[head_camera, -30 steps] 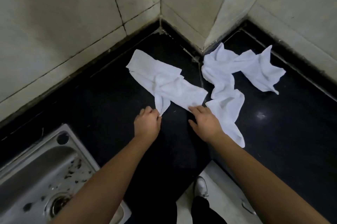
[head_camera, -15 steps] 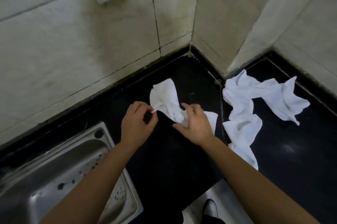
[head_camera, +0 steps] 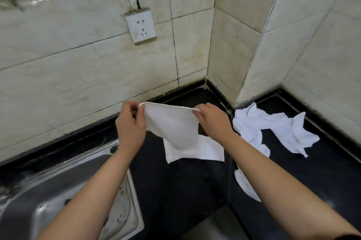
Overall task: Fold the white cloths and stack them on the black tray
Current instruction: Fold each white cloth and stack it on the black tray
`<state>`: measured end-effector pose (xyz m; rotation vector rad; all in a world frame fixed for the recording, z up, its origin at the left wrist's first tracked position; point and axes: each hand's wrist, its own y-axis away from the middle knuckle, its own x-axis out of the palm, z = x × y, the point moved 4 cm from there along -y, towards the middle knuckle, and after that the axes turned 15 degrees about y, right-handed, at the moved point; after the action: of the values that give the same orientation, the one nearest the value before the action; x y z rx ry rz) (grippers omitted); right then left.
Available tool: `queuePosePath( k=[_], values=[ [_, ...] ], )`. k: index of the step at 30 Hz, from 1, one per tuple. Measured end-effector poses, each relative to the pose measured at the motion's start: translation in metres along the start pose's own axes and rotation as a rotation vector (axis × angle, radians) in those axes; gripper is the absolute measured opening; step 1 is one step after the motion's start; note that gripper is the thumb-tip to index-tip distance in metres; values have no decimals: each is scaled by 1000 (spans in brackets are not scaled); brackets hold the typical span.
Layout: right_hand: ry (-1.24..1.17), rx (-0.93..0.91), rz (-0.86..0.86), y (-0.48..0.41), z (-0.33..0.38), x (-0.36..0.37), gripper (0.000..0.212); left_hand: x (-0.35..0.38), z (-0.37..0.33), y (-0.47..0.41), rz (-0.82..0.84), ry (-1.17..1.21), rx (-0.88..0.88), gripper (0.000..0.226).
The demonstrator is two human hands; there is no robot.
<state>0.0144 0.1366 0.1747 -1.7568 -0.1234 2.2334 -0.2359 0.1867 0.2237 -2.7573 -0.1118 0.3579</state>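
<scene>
Early stage: nothing folded or stacked in view, and no black tray can be made out (only the glossy black counter (head_camera: 175, 196)). The left hand (head_camera: 130, 128) pinches one top corner of a white cloth (head_camera: 172, 128) and the right hand (head_camera: 213, 122) pinches the other, so the hemmed top edge runs nearly taut between them. The rest hangs limp in front of the tiled wall (head_camera: 88, 75), with the lower flap down at counter level; whether it touches the counter I can't tell. The other cloths (head_camera: 273, 128) lie crumpled on the counter to the right, near the wall corner, with one strip running under the right forearm. All folding and stacking is left. The fabric looks thin, soft and slightly napped, and creases easily. The counter is hard and polished. The steel sink (head_camera: 58, 190) at left is dull and speckled. The tiles are cream, smooth and stained at the grout. A white plastic socket (head_camera: 141, 25) sits on the wall.
</scene>
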Motion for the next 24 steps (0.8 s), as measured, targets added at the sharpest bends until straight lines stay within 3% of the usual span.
queuePosePath(
  k=[5,12,17,24],
  values=[
    [-95,-8,110,23,-19,-7,17,-9,12,34,18,27,-102,3],
    [-348,131,280,67,-21,4,17,-28,50,83,60,-16,-254,9],
    [-529,267,219,86,-20,17,9,-33,65,93,87,35,-324,3],
    [-529,286,99,86,-6,2,8,-38,53,86,42,35,-236,8]
  ],
)
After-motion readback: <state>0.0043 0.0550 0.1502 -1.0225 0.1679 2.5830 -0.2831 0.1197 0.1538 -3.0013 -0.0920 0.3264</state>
